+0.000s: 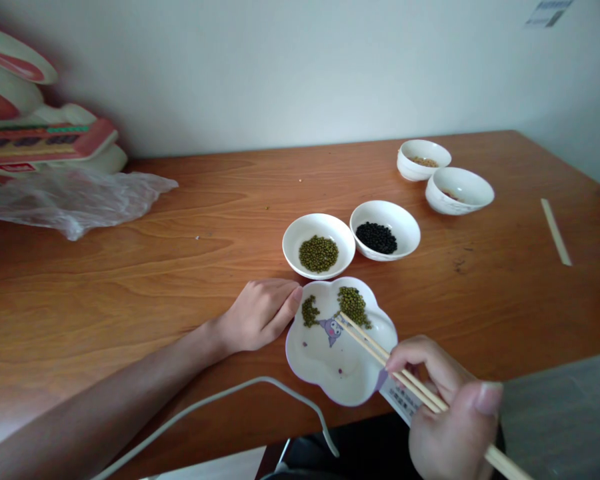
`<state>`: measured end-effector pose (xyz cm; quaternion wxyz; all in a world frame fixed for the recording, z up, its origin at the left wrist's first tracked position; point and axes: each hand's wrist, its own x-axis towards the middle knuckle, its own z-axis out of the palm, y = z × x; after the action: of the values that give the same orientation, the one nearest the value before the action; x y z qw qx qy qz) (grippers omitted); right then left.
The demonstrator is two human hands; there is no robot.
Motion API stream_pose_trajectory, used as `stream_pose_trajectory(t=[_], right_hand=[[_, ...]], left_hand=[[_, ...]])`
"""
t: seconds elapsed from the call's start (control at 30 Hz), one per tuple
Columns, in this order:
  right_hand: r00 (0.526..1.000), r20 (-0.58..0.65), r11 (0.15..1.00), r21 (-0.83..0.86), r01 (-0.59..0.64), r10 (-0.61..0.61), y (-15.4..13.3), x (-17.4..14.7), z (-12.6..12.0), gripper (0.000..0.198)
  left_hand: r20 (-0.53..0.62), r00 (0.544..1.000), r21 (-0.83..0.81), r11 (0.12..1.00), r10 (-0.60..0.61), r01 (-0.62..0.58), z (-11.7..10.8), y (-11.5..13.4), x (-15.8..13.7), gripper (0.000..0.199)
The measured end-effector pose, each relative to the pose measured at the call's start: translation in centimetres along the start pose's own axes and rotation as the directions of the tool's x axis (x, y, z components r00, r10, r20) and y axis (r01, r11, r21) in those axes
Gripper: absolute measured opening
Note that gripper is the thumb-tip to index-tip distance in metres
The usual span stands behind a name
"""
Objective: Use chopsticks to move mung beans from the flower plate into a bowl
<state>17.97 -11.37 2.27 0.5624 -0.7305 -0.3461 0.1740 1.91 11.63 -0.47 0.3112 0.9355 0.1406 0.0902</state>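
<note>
My right hand (445, 407) is closed around a pair of wooden chopsticks (375, 348). Their tips rest close together over the flower-shaped plate (325, 370), beside a pile of mung beans (353, 307). A smaller cluster of mung beans (309, 311) lies on the plate's left side, and a few reddish bits are scattered lower down. My left hand (265, 312) lies on the table with curled fingers, its thumb and fingertips at the plate's upper left rim. Behind the plate stand a white bowl of mung beans (319, 254) and a white bowl of black beans (377, 238).
Two more white bowls stand farther back, one with yellowish grains (425, 161), the other with reddish contents (451, 195). A pale strip (556, 232) lies at right. Clear plastic (85, 200) and a rabbit toy keyboard (45, 140) occupy the left. A white cable (220, 393) arches in front.
</note>
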Motion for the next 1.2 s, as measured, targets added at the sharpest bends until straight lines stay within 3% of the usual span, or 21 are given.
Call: stream_pose_trajectory(t=[0.23,0.7,1.2], right_hand=[[0.990,0.104,0.995,0.029,0.094,-0.097,1.2,0.6,-0.3,0.080],[0.998,0.054,0.997,0.069,-0.021,0.017,-0.6,0.3,0.6,0.077],[0.999,-0.031,1.000,0.002,0.028,-0.028,-1.0,0.5,0.6,0.079]], left_hand=[[0.003,1.000,-0.008,1.000,-0.010,0.010,0.0,0.0,-0.2,0.037],[0.003,1.000,-0.009,1.000,-0.009,0.009,0.1,0.0,-0.2,0.037],[0.001,1.000,-0.006,1.000,-0.010,0.010,0.1,0.0,-0.1,0.037]])
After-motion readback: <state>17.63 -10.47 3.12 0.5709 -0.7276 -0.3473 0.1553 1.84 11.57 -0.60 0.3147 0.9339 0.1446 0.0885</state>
